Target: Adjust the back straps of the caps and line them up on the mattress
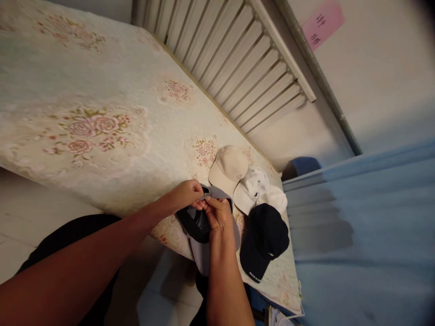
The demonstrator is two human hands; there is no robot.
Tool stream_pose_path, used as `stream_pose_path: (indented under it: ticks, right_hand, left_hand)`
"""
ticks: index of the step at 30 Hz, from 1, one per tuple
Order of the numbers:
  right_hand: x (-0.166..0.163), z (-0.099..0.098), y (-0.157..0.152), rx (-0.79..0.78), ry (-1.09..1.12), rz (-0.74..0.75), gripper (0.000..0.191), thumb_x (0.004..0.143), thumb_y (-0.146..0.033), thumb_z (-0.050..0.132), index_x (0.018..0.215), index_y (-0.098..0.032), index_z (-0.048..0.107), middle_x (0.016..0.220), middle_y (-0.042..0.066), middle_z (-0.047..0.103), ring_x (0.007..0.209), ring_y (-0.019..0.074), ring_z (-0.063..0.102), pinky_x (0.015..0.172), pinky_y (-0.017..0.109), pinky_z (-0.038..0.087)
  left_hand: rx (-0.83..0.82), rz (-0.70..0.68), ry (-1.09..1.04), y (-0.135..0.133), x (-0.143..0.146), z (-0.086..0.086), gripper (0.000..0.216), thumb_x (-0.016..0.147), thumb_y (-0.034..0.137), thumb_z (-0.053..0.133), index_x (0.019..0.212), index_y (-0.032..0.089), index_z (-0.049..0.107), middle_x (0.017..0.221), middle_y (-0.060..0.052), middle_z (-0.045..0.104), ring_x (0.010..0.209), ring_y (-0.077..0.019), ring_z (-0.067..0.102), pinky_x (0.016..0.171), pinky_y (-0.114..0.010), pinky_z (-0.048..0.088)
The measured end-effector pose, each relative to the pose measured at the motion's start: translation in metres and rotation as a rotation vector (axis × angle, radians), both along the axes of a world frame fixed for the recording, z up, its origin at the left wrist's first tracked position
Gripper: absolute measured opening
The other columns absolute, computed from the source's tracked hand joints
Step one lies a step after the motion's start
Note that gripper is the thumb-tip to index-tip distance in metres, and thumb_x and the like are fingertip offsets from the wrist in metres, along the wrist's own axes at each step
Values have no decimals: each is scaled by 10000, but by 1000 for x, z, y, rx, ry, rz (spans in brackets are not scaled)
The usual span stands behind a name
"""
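Note:
A grey cap (pixel 204 251) with a dark inside lies at the near edge of a floral mattress (pixel 102 113). My left hand (pixel 185 194) and my right hand (pixel 217 213) meet over its back. Both pinch a small metal buckle on the strap, fingers closed. Beside them lie a beige cap (pixel 229 167), a white cap (pixel 256 188) and a dark navy cap (pixel 265 237), overlapping in a row to the right.
A metal slatted bed rail (pixel 244 59) runs along the mattress's far side against a pale wall with a pink note (pixel 322 22). A blue curtain or sheet (pixel 367 235) fills the right. Light floor tiles (pixel 27 203) lie below.

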State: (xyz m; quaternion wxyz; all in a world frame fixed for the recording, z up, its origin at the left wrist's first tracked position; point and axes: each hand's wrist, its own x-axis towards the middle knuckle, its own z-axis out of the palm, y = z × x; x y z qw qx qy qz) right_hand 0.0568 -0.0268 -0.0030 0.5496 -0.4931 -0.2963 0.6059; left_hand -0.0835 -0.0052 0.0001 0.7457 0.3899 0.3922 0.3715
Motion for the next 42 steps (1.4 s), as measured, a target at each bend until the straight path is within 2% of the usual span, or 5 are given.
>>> stream_pose_path:
  ticks: [7,13,25,33,42]
  right_hand:
    - [0,-2,0,-6,-37,-24,202,519,-121,818,531,-110,617,471,8,596,467,121,565,508,262,490]
    - [-1,2,0,14,-49,-36,196,523,-113,808,599,-125,629,508,-8,608,495,118,567,530,259,492]
    - [-2,1,0,44,-74,-46,197,539,-137,788,528,-137,590,470,-17,576,467,110,538,518,255,460]
    - [-3,7,-2,48,-45,-38,188,517,-139,803,546,-129,617,498,-11,599,487,108,551,546,255,484]
    - [-1,8,-4,40,-17,-1,192,540,-152,817,567,-127,628,518,0,609,505,114,557,562,260,490]
  left_hand:
    - [12,19,59,1,2,0,178,744,38,591,674,166,488,511,15,633,496,-133,656,552,-243,554]
    - [95,48,95,1,1,0,158,754,48,564,702,173,482,527,18,638,479,-126,640,528,-238,548]
    - [267,102,132,-2,6,-10,126,749,116,593,697,191,507,562,21,646,533,-124,652,524,-209,529]
    - [143,59,42,-2,3,-3,148,762,82,567,692,180,479,562,10,647,509,-108,631,548,-218,532]
    - [190,72,-13,-2,6,-2,124,770,79,560,814,179,503,586,69,556,484,-94,591,492,-211,509]
